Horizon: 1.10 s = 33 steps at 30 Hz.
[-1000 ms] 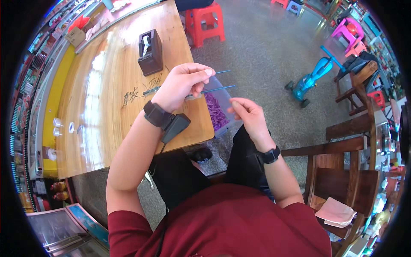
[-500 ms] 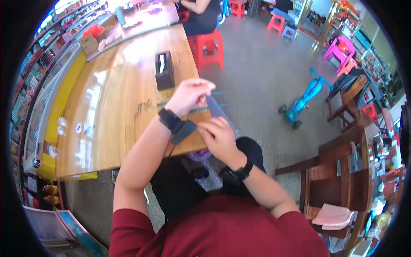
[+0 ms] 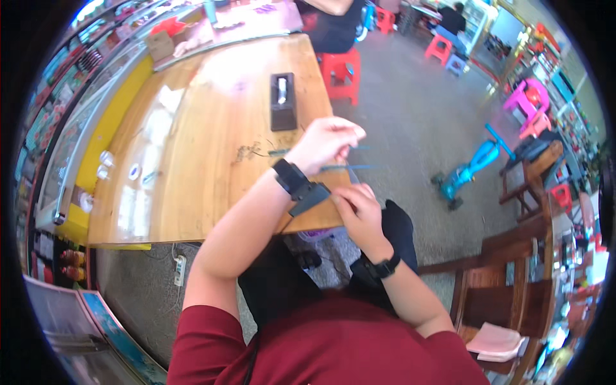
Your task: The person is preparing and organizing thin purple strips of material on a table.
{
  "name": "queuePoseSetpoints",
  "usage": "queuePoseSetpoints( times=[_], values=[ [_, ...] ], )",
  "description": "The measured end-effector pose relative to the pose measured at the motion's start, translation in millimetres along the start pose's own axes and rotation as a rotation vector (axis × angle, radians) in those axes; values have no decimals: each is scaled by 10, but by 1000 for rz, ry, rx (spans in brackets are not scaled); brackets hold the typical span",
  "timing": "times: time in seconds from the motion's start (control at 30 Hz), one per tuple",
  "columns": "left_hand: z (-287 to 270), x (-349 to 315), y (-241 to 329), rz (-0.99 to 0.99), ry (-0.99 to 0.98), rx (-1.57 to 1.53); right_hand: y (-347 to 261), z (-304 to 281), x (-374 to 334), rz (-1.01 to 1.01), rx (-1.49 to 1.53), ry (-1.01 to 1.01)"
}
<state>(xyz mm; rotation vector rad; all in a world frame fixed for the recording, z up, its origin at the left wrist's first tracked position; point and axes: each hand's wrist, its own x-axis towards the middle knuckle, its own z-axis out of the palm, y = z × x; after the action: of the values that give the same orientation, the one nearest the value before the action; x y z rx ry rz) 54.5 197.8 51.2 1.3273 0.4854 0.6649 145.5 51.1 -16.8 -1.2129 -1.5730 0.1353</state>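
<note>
Above the table's right edge is my left hand, its fingers curled in a pinch; whatever lies between them is too small to make out. Thin blue-green strips show beside and below it, some jutting past the table edge. Closer to me, my right hand is closed, thumb against curled fingers, and what it grips is hidden. Its fingertips meet or nearly meet the end of a dark grey wedge-shaped piece beneath my left wrist. Each wrist wears a black band with a dark device, the left one larger.
Dark thin clippings lie on the wooden table, near a black oblong box. A red stool and a seated person are beyond. On the right stand a blue scooter and a wooden chair.
The view has shifted, so the table and surroundings sit further right. Both hands keep nearly the same pose, my left still pinched above my right.
</note>
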Motion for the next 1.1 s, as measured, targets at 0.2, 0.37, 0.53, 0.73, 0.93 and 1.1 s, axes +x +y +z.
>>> queuePoseSetpoints(
  times=[0.2, 0.37, 0.53, 0.73, 0.93, 1.1],
  values=[
    [-11, -57, 55, 23, 1, 54, -75, 48, -38, 49, 26, 76],
    [-34, -85, 204, 102, 59, 41, -46, 51, -47, 59, 50, 81],
    [-155, -82, 399, 199, 174, 8, -47, 45, 3, 72, 96, 92],
    [-931, -129, 1089, 262, 522, 381, -28, 18, 8, 63, 103, 77],
    [-2866, 237, 959, -53, 751, 946, 58, 54, -7, 4, 119, 64],
    [-3562, 690, 767, -631, 756, 1660, 122, -31, 7, -20, 141, -9]
  ],
)
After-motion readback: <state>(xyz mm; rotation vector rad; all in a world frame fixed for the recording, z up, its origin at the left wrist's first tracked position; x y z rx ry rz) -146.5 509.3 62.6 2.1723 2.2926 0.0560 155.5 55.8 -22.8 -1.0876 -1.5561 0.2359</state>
